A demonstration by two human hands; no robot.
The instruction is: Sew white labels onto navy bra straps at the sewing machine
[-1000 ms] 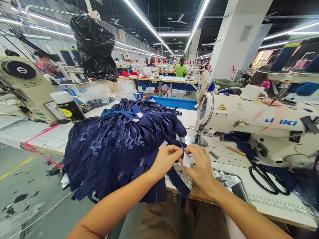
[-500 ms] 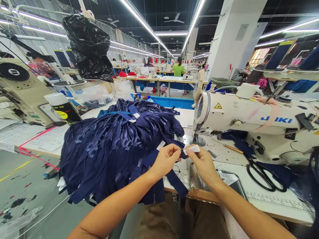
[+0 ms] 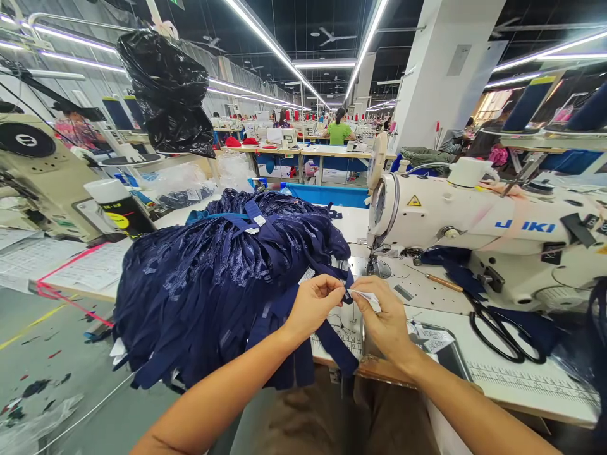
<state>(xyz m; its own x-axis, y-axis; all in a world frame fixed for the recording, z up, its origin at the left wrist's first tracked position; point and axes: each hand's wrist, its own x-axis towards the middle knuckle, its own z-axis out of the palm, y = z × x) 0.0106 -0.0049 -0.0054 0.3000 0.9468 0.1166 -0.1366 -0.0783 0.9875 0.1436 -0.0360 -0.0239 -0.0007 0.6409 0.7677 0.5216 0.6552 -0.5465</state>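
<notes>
My left hand [image 3: 318,304] is closed in a pinch on a navy fabric strip [image 3: 349,278] in front of the sewing machine needle. Right beside it, my right hand [image 3: 385,322] pinches a small white label [image 3: 367,295] against that strip. The fingertips of both hands nearly touch. A large heap of navy strips [image 3: 199,303] lies to the left, partly under my left forearm. Close behind the hands stands the white sewing machine [image 3: 455,218], its presser foot [image 3: 373,264] just beyond the fingers.
Black-handled scissors [image 3: 507,332] and a wooden-handled tool [image 3: 443,282] lie on the right. A metal tray [image 3: 455,354] with labels sits below my right hand. At left stand a spray can [image 3: 118,205] and another machine [image 3: 38,164]. A person in green [image 3: 338,131] sits far ahead.
My right fingers have shifted slightly left and curled closer to my left fingertips. The white label has turned and now shows a narrower face. My left hand stays nearly in place.
</notes>
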